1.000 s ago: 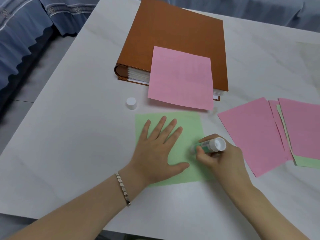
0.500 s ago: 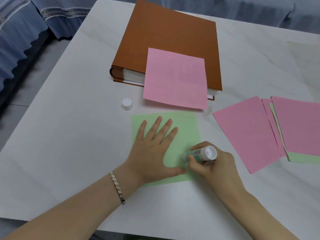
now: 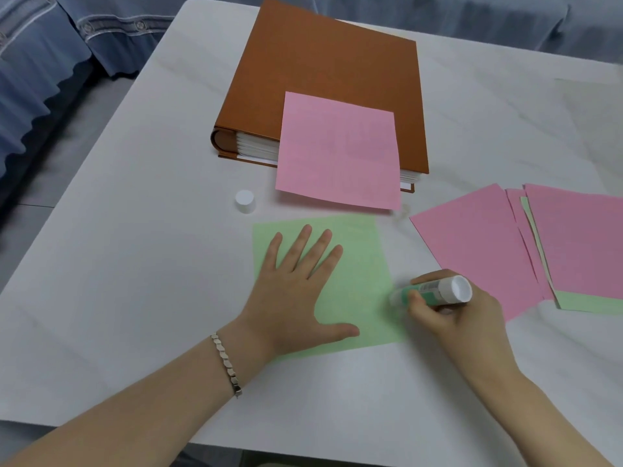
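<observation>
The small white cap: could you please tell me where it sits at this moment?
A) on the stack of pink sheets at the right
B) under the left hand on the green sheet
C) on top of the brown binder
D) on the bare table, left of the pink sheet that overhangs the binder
D: the white cap stands alone on the table, left of the pink sheet and just beyond the green sheet.

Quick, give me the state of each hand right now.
Left hand: open, fingers spread flat, pressing on the green paper.
Right hand: closed around the glue stick, its tip at the paper's right edge.
</observation>
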Demonstrator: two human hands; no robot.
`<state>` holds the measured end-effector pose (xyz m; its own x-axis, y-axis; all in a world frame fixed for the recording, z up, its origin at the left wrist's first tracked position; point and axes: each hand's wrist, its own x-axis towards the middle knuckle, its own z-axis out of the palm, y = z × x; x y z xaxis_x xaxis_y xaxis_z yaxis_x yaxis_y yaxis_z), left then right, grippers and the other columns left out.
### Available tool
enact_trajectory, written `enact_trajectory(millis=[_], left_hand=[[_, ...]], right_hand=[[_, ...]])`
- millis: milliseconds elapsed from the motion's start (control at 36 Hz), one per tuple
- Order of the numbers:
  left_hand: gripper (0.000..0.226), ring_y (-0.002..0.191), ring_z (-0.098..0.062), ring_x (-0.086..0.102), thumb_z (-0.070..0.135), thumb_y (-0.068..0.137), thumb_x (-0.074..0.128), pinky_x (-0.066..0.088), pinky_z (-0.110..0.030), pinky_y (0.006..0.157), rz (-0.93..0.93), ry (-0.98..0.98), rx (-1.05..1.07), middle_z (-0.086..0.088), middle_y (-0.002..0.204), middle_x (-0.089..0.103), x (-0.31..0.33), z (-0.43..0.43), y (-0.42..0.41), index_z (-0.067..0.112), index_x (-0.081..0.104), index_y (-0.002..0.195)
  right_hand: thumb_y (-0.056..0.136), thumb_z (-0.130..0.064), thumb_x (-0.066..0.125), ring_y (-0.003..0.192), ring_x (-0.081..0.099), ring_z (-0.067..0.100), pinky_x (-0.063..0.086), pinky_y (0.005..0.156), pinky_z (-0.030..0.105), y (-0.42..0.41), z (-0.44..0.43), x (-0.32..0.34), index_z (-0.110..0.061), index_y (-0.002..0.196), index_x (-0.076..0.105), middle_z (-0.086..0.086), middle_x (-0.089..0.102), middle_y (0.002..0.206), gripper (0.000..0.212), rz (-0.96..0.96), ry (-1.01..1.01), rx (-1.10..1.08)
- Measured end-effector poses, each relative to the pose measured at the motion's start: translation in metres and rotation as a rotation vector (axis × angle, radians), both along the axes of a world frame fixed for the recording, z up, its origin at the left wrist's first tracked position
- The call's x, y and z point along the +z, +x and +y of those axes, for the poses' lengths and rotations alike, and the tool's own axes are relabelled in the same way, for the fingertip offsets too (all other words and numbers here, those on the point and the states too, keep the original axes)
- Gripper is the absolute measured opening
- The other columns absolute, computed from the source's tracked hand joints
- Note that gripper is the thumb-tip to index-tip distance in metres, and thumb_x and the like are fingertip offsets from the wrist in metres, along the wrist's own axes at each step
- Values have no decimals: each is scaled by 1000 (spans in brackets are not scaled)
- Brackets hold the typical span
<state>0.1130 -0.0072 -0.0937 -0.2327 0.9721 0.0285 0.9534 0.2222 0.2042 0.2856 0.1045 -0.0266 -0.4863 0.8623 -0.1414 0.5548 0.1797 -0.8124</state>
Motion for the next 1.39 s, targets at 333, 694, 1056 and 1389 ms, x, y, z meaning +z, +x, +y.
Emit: enact_trajectory(millis=[333, 694, 1056, 1389], left_hand=[[101, 139, -32, 27, 82, 68, 33, 13, -55, 106, 0, 21, -12, -10, 150, 34, 1, 1, 0, 11, 41, 141], [92, 135, -21, 28, 77, 69, 41, 15, -52, 107, -77, 122, -8, -11, 142, 45, 0, -4, 1, 9, 54, 130], [102, 138, -27, 31, 82, 68, 34, 18, -53, 107, -5, 39, -63, -12, 147, 37, 2, -9, -2, 8, 46, 137], [101, 140, -23, 21, 85, 76, 16, 14, -52, 108, -10, -18, -65, -11, 150, 33, 2, -10, -3, 10, 38, 141]], right_hand=[[70, -12, 70, 45, 43, 6, 33, 46, 13, -9, -19, -7, -21, 69, 60, -9, 54, 54, 14, -9, -48, 165], [69, -3, 73, 53, 50, 1, 38, 50, 7, 15, -5, 7, -28, 64, 61, -15, 63, 68, 28, -6, 14, 7], [67, -11, 73, 50, 47, 8, 37, 51, 19, -6, -28, -5, -20, 68, 61, -4, 61, 65, 14, -60, -89, 239], [70, -5, 73, 49, 46, 5, 36, 49, 12, 18, -8, -1, -24, 67, 62, -3, 61, 64, 23, -28, -65, 119]])
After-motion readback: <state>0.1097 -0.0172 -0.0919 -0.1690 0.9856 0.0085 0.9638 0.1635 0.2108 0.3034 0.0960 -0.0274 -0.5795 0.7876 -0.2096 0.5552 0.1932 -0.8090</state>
